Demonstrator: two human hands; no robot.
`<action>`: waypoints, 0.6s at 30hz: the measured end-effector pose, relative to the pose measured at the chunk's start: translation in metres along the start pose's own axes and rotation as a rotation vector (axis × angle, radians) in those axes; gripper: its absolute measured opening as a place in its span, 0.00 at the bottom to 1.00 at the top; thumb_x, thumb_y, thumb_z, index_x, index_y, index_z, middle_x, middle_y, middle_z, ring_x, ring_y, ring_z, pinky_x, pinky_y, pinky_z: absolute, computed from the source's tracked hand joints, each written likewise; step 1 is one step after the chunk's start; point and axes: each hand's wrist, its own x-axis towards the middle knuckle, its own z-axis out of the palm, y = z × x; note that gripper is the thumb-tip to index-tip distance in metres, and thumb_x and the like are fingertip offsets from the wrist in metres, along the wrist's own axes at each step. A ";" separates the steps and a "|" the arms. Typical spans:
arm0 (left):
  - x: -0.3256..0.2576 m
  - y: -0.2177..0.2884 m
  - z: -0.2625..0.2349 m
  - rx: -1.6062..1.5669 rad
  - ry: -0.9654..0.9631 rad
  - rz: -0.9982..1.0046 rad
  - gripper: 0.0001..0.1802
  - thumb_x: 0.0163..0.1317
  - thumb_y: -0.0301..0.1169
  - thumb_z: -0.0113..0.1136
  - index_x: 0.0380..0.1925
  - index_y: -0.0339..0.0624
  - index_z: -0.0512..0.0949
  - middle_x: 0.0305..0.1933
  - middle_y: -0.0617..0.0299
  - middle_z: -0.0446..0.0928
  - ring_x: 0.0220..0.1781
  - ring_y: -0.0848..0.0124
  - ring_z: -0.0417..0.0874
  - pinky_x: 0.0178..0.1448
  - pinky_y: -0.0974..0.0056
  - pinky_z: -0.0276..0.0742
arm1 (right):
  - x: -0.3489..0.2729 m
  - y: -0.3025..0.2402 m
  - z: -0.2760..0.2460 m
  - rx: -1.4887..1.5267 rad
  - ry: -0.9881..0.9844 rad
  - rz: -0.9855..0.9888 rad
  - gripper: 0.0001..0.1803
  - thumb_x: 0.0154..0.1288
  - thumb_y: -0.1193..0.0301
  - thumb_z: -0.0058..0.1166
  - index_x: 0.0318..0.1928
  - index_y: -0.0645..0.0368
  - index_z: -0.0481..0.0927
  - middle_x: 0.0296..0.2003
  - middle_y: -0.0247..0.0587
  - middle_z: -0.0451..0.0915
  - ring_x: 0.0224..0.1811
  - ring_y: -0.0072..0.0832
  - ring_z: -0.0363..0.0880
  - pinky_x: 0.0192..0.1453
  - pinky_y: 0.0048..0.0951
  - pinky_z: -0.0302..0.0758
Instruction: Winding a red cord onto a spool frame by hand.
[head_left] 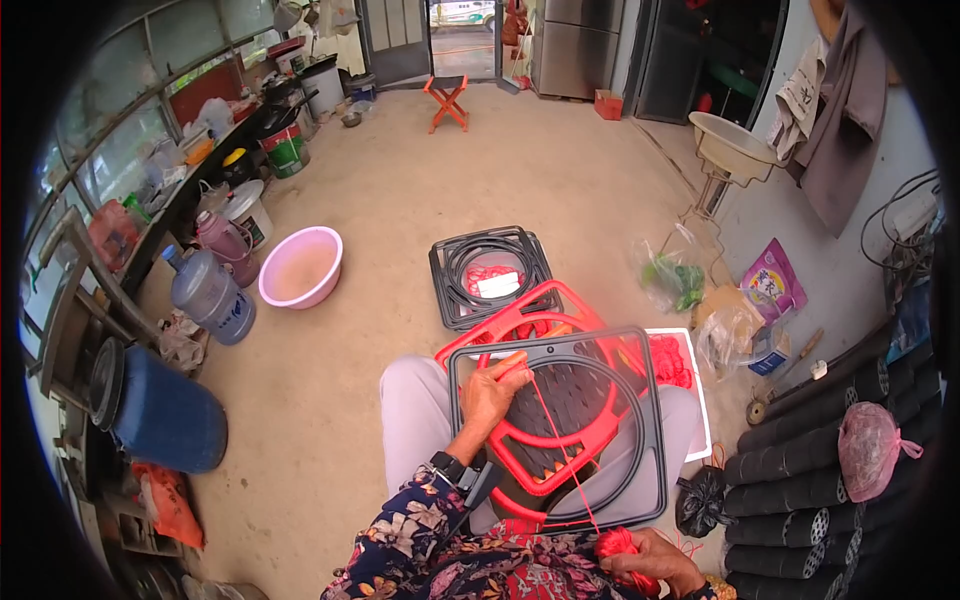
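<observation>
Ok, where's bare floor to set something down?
Bare floor runs between the pink basin and the stacked black frames, and beyond to the folding stool. It's crowded at right, around the purple bag and black perforated tubes.

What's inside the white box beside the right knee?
Tangled red cord shows in the white box. The black frame and right knee cover its left side, which can't be seen.

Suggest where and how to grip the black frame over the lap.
Likely the upper right corner of the frame, coming from the right, fingers pinching front to back: the rim is slim and rounded there, while the left hand is at the upper left and the cord slants down the middle. Clearance behind is hard to judge.
</observation>
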 end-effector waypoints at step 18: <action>0.007 0.040 -0.008 -0.547 -0.341 -0.187 0.19 0.60 0.35 0.67 0.48 0.37 0.83 0.17 0.68 0.73 0.12 0.82 0.65 0.15 0.74 0.55 | 0.000 0.026 -0.003 -0.033 0.011 -0.061 0.09 0.62 0.66 0.63 0.39 0.56 0.81 0.26 0.24 0.77 0.26 0.12 0.71 0.30 0.16 0.65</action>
